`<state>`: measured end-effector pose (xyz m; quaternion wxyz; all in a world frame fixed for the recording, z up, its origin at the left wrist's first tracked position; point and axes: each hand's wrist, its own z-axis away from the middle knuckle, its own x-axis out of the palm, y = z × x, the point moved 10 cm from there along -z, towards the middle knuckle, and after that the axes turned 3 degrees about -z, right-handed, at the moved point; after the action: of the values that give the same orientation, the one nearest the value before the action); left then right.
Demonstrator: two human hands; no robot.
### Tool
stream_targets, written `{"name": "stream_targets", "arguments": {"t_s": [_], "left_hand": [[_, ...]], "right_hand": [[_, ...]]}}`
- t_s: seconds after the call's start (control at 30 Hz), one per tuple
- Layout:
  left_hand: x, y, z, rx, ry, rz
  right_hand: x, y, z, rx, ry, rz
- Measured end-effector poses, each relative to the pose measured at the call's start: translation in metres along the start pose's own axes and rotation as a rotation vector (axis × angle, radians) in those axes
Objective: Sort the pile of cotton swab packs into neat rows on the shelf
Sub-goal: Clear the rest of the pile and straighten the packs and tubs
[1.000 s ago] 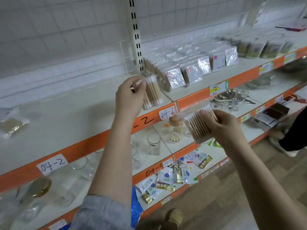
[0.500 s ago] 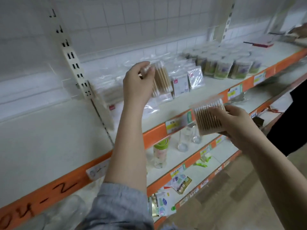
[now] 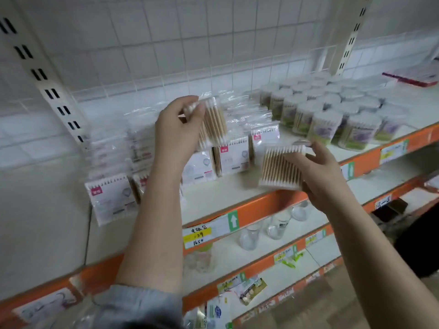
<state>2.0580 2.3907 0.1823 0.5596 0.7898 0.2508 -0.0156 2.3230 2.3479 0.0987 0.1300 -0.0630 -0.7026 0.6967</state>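
- Left hand (image 3: 177, 129) pinches one clear cotton swab pack (image 3: 212, 125) by its top edge, held upright in the air over the shelf (image 3: 228, 193), just above the standing rows.
- Right hand (image 3: 318, 167) grips a second swab pack (image 3: 281, 166) from its right side, swab sticks upright; it hangs over the shelf's front lip, near the orange rail (image 3: 268, 205).
- Change: half a second ago the right-hand pack hung lower, below the front edge of this shelf; it now sits at shelf level. The view has also swung, so the rows lie directly ahead. Judgement: both packs are at the placing stage.
- Rows of labelled packs (image 3: 234, 155) stand face-out on the shelf; those on the left (image 3: 110, 198) reach closer to the shelf's front edge. Bare shelf lies in front of the middle rows, a likely slot.
- Right of the rows: round swab tubs (image 3: 325, 124), grouped, not touching the packs in hand.
- Below: glass cups (image 3: 249, 238) on the next shelf; yellow price tag (image 3: 197, 236) on the rail.
- Neither held pack touches the shelf yet.
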Motion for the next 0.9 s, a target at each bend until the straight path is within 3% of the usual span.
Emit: {"name": "stream_targets", "arguments": {"t_s": [0.4, 0.53, 0.67, 0.8, 0.9], "left_hand": [[0.008, 0.028, 0.044, -0.077, 0.388, -0.124], [0.017, 0.038, 0.063, -0.080, 0.456, -0.278], [0.024, 0.039, 0.077, -0.120, 0.506, -0.269], [0.022, 0.041, 0.082, -0.152, 0.545, -0.274], [0.018, 0.046, 0.080, -0.141, 0.548, -0.291]], "right_hand": [[-0.014, -0.027, -0.073, 0.081, -0.411, 0.045], [-0.015, -0.032, -0.086, 0.133, -0.527, 0.027], [-0.013, -0.031, -0.092, 0.137, -0.627, 0.084], [-0.004, -0.035, -0.086, 0.311, -0.830, -0.122], [-0.002, -0.046, -0.086, 0.213, -0.903, -0.126]]}}
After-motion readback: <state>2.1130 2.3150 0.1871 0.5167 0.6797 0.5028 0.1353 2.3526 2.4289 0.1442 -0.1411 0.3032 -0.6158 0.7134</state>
